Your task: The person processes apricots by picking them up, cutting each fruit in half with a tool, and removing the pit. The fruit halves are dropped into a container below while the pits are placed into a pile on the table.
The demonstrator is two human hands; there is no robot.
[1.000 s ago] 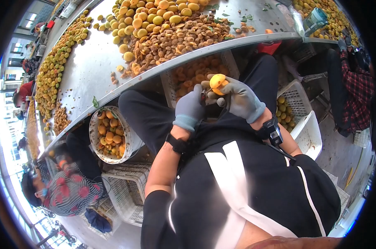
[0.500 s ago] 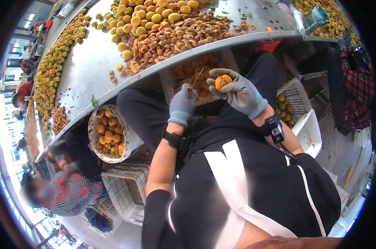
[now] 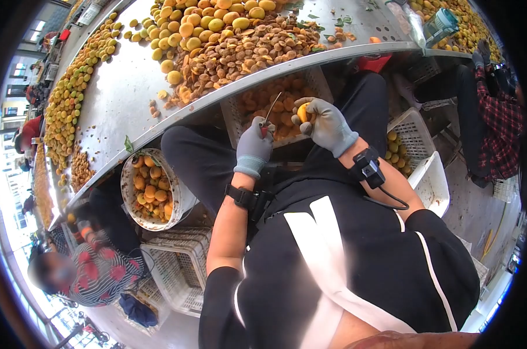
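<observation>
My left hand (image 3: 255,145), in a grey glove, is closed around the red handle of a small knife (image 3: 272,109), whose thin blade points up. To its right my right hand (image 3: 328,125), gloved too, grips a yellow-orange fruit (image 3: 303,112) between thumb and fingers. The two hands are apart, over a crate (image 3: 234,120) of orange fruit pieces between my knees. Beyond the metal table edge (image 3: 240,81) lie a heap of brown pits (image 3: 246,55) and a pile of whole fruit (image 3: 208,23).
A white bucket (image 3: 185,200) of fruit stands left of my legs, above stacked crates (image 3: 179,270). More crates (image 3: 411,131) are at right. One person (image 3: 100,264) sits at lower left, another (image 3: 499,128) at right. A teal-lidded container (image 3: 442,26) rests on the table.
My right hand has turned and moved slightly left and down, so the fruit's cut opening no longer faces me. The knife has tilted slightly more upright in my left hand.
</observation>
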